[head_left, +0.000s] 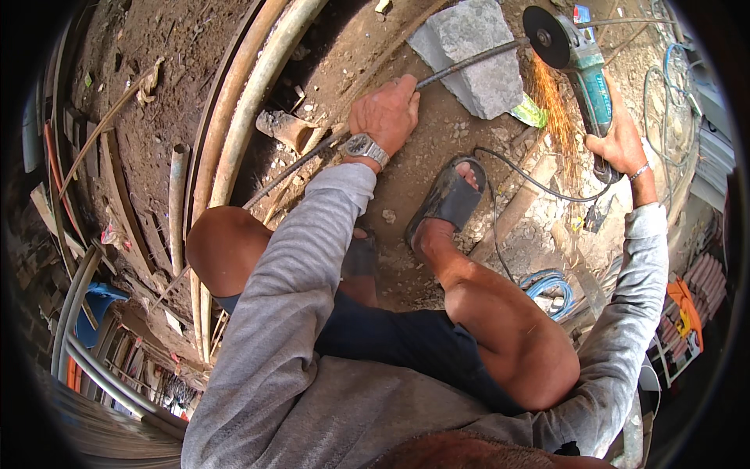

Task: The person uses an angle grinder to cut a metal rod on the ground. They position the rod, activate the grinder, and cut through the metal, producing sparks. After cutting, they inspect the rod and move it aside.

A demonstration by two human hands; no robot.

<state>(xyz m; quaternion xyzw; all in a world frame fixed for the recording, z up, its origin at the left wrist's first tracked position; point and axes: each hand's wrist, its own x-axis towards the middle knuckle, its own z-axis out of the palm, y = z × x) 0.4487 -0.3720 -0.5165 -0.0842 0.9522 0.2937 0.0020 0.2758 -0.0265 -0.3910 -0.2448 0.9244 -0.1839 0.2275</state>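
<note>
My left hand, with a metal watch at the wrist, is closed on a ribbed steel bar lying diagonally across a grey concrete block. At the upper right my right hand grips a teal angle grinder. Its dark disc is at the bar, just right of the block, and orange sparks spray downward from there. The grinder's black cord loops down past my sandaled foot.
Long pipes run along the left, with wooden strips and a blue plastic object beyond. A short broken pipe, rubble and coiled blue hose lie near my feet. Orange and white items stand at the right.
</note>
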